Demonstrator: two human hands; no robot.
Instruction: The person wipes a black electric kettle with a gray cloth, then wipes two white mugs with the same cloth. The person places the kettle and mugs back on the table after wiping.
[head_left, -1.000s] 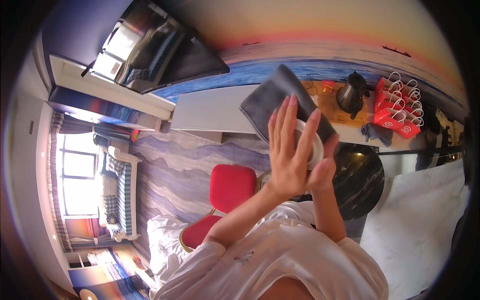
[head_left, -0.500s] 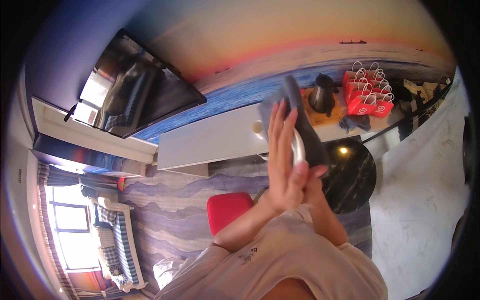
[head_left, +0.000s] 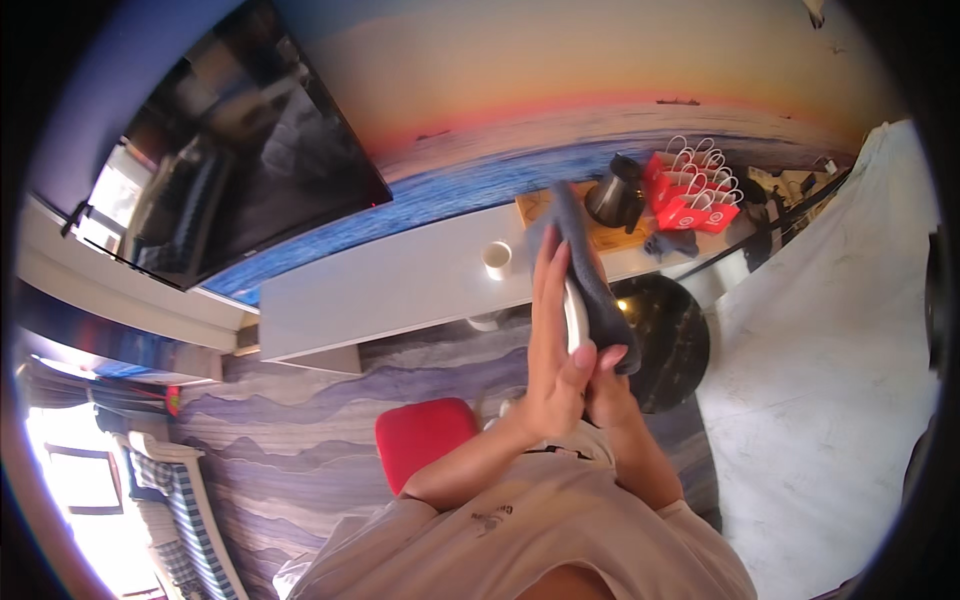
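Raised in front of my chest, a white, rounded, rimmed dish [head_left: 575, 318] is seen nearly edge-on, pressed between my hands. My left hand [head_left: 551, 365] lies along its left side, with long straight fingers pointing up and away and the thumb at its near edge. On the other side a dark grey cloth [head_left: 598, 290] covers the dish. My right hand [head_left: 609, 398] grips behind that cloth, its thumb showing at the lower end and most of its fingers hidden. Past my left fingertips, a white mug [head_left: 496, 260] stands on the long white counter [head_left: 375, 290].
A dark kettle [head_left: 614, 194] stands on a wooden tray [head_left: 630, 238] beside red gift bags [head_left: 690, 195] and a crumpled grey cloth [head_left: 671, 243]. A round black table [head_left: 672, 340] is at right, a red chair seat [head_left: 425, 440] at left. A television [head_left: 240, 150] hangs on the wall.
The view has shifted, and the mug now shows fully beside my left hand. My hands still press the dish and cloth together, the cloth now turned more edge-on.
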